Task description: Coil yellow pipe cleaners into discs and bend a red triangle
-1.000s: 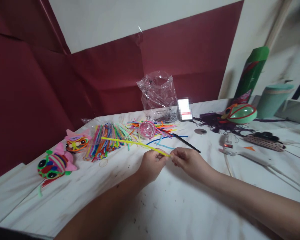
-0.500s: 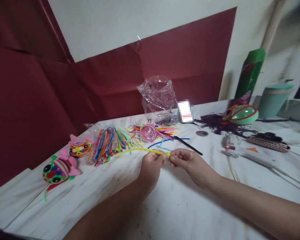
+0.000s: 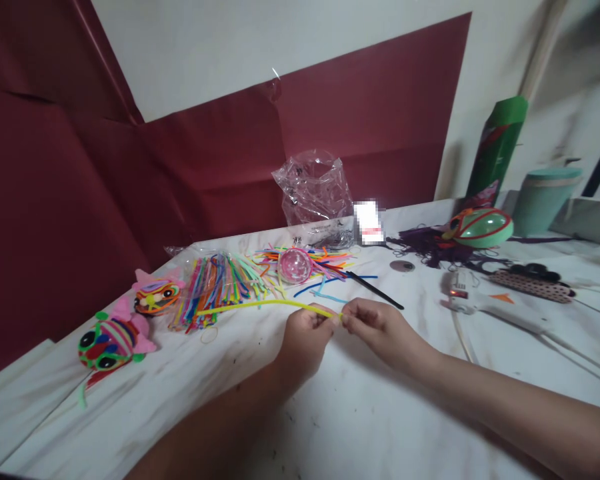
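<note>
A yellow pipe cleaner (image 3: 265, 303) stretches leftward from my fingers, its free end over the bagged stems. My left hand (image 3: 307, 337) pinches it near its right end. Close beside, my right hand (image 3: 375, 327) grips the tip between thumb and fingers; the very end is hidden there. Behind my hands lie a clear ball with pink trim (image 3: 295, 265), a black pipe cleaner (image 3: 377, 292) and blue ones (image 3: 315, 283). Left of them is a plastic bag of many-coloured pipe cleaners (image 3: 220, 283).
Two decorated fish (image 3: 113, 340) sit at the left. On the right lie a white glue gun (image 3: 500, 313) with cords, a dotted case (image 3: 535, 285), purple tassels (image 3: 425, 245) and a green balloon-like ball (image 3: 485, 227). A mint cup (image 3: 547, 200) and green canister (image 3: 500, 150) stand behind.
The small yellow loop or knot between my fingertips no longer shows; the pipe cleaner's end now runs straighter between both hands. The view has shifted slightly.
</note>
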`<state>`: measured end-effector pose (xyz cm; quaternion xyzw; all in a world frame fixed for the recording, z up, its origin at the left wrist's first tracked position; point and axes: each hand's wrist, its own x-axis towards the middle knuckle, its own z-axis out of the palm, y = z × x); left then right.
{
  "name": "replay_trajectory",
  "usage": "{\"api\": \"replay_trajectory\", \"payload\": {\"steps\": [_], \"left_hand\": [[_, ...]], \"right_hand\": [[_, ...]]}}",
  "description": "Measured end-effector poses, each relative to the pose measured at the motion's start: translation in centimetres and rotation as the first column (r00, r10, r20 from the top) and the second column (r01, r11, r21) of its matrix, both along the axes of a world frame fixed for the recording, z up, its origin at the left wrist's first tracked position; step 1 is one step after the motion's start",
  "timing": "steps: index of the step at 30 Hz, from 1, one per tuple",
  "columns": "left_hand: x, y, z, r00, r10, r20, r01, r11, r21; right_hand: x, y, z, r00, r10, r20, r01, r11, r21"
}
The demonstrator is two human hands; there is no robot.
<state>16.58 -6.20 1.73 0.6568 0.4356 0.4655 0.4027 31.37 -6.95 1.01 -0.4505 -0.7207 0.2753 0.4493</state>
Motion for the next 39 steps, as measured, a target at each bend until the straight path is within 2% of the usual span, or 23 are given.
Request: {"api": "replay_trajectory", "payload": {"steps": [3, 6, 8, 11, 13, 15, 17, 19, 22, 24, 26, 28, 30, 32, 35, 37, 39], "left_hand": [[-0.4, 0.3, -0.1, 0.979, 0.019, -0.203, 0.021, 0.981, 0.193], [-0.7, 0.6, 0.1, 0.939, -0.039, -0.343, 0.144, 0.947, 0.287], [-0.9, 0.7, 0.3, 0.936, -0.048, -0.348, 0.158, 0.943, 0.294], [-0.7, 0.6, 0.3, 0.979, -0.004, -0.203, 0.059, 0.962, 0.267], [-0.4, 0.3, 0.1, 0.998, 0.020, -0.064, -0.009, 0.985, 0.170], [-0.1, 0.1, -0.2, 0.999, 0.021, 0.031, -0.023, 0.997, 0.068], [0.1, 0.1, -0.5, 0.998, 0.009, 0.056, -0.010, 1.000, 0.017], [0.0, 0.2, -0.5, 1.000, -0.005, 0.018, 0.005, 1.000, -0.001], [-0.4, 0.5, -0.1, 0.991, -0.067, -0.119, 0.069, 0.997, 0.014], [-0.7, 0.6, 0.3, 0.970, -0.106, -0.218, 0.123, 0.990, 0.069], [-0.8, 0.6, 0.5, 0.968, -0.082, -0.237, 0.117, 0.983, 0.139], [-0.6, 0.4, 0.5, 0.990, -0.015, -0.141, 0.037, 0.988, 0.151], [-0.2, 0.1, 0.2, 0.999, 0.034, 0.005, -0.034, 0.996, 0.079], [0.3, -0.2, -0.2, 0.992, 0.049, 0.118, -0.048, 0.999, -0.006], [0.7, -0.6, -0.5, 0.982, 0.035, 0.185, -0.022, 0.997, -0.070], [0.6, -0.5, -0.4, 0.986, 0.021, 0.164, -0.007, 0.996, -0.085], [0.3, -0.3, -0.2, 0.996, -0.005, 0.094, 0.014, 0.996, -0.086]], "right_hand": [[0.7, 0.2, 0.4, 0.957, 0.036, 0.287, -0.088, 0.982, 0.170], [1.0, 0.3, 0.7, 0.906, 0.102, 0.410, -0.204, 0.955, 0.214], [0.9, 0.2, 0.8, 0.927, 0.101, 0.361, -0.171, 0.970, 0.170], [0.0, 0.1, 0.6, 0.991, 0.079, 0.104, -0.079, 0.997, -0.009], [-0.5, 0.0, 0.4, 0.993, 0.074, -0.088, -0.084, 0.990, -0.114], [-0.9, 0.0, 0.1, 0.978, 0.079, -0.192, -0.106, 0.985, -0.134], [-0.8, -0.1, 0.0, 0.984, 0.070, -0.162, -0.087, 0.991, -0.098], [-0.3, -0.2, 0.3, 0.998, 0.058, -0.004, -0.058, 0.998, -0.029], [0.6, -0.2, 0.9, 0.959, 0.094, 0.266, -0.116, 0.991, 0.069], [0.8, -0.2, 1.1, 0.939, 0.121, 0.321, -0.157, 0.984, 0.088], [0.7, -0.2, 1.1, 0.961, 0.113, 0.253, -0.130, 0.990, 0.053], [0.2, -0.1, 0.8, 0.992, 0.099, 0.071, -0.096, 0.994, -0.044], [-0.5, -0.2, 0.5, 0.987, 0.085, -0.135, -0.104, 0.985, -0.139], [-0.9, -0.3, 0.2, 0.964, 0.074, -0.255, -0.122, 0.977, -0.175], [-1.0, -0.5, -0.1, 0.965, 0.064, -0.253, -0.104, 0.984, -0.147], [-0.7, -0.5, 0.1, 0.987, 0.055, -0.148, -0.069, 0.993, -0.092], [-0.1, -0.3, 0.4, 0.998, 0.048, 0.028, -0.048, 0.999, -0.021]]}}
